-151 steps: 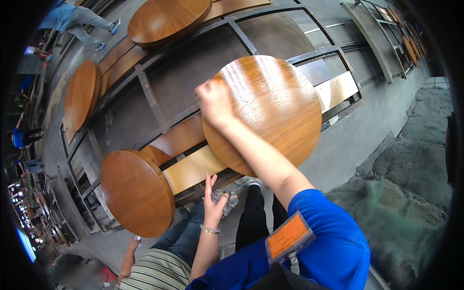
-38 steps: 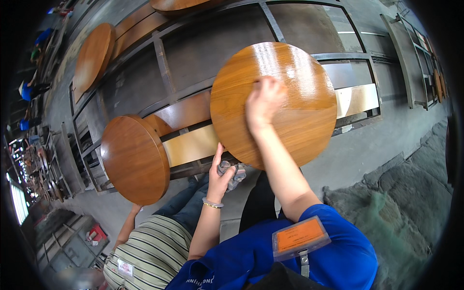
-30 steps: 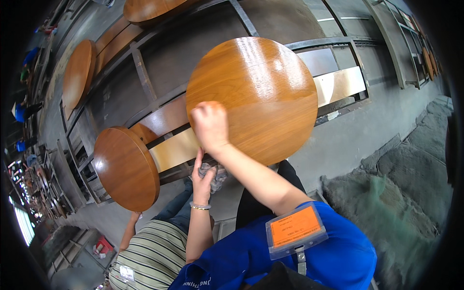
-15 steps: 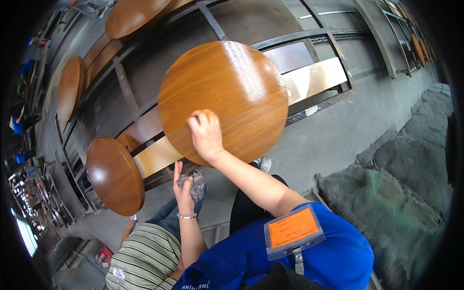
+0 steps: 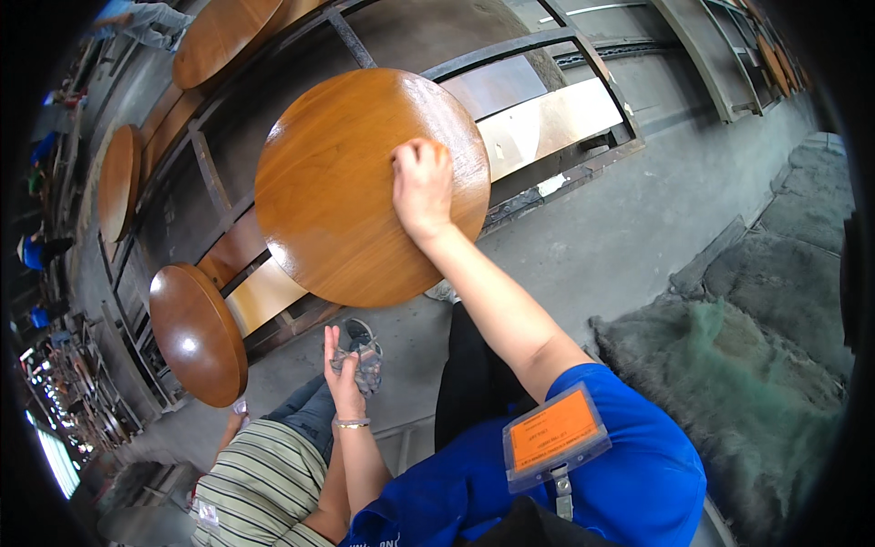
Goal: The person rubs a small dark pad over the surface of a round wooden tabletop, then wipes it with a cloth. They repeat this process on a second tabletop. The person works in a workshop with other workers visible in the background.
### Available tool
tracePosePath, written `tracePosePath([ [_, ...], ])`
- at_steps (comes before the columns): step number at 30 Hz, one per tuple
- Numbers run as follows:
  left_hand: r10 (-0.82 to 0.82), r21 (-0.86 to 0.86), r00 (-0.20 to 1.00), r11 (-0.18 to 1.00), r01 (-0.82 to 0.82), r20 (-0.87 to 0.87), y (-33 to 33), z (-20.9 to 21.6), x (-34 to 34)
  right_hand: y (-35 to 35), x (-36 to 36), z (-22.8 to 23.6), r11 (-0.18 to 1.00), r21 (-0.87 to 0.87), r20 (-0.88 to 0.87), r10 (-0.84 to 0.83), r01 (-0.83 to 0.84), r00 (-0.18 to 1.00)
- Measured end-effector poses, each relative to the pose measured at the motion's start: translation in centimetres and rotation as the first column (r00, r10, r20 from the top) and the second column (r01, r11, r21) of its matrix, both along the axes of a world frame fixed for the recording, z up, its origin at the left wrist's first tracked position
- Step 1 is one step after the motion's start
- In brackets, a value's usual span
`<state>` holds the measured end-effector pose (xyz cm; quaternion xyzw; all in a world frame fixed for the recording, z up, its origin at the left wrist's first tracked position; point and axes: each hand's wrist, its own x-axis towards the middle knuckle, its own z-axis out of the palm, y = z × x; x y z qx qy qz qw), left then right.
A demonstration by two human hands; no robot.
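While the left hand [image 5: 343, 383] grips a gray rag [image 5: 368, 372], two fingers [image 5: 331, 345] up, the curled right hand [image 5: 423, 190] holds an orange thing [image 5: 443, 152] on the round top [image 5: 337, 201], arm [image 5: 497, 292] stretched.

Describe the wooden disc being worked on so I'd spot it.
Find the dark metal frame across the upper middle. On its near side, flanked by pale boards, lies a glossy brown wooden disc. Unlike its neighbouring discs, it has the right hand on it.
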<state>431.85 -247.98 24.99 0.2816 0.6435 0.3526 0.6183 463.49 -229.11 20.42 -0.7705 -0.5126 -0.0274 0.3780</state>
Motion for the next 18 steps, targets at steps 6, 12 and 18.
tracePosePath([
  [6,0.022,0.052,1.0,0.998,-0.021,-0.015,-3.2,0.1,-0.3,-0.7,3.4,-0.8,0.929,0.09,-0.051,-0.356,0.359,0.933],
  [12,0.011,0.008,1.0,1.0,-0.012,0.02,-3.8,0.3,0.1,-1.9,0.6,-0.5,0.999,0.023,-0.039,-0.046,0.047,0.998],
  [18,-0.093,0.041,0.996,0.995,0.093,0.008,0.2,-0.6,-1.7,-4.3,-0.7,-1.1,0.965,-0.033,0.014,-0.26,0.26,0.966],
])
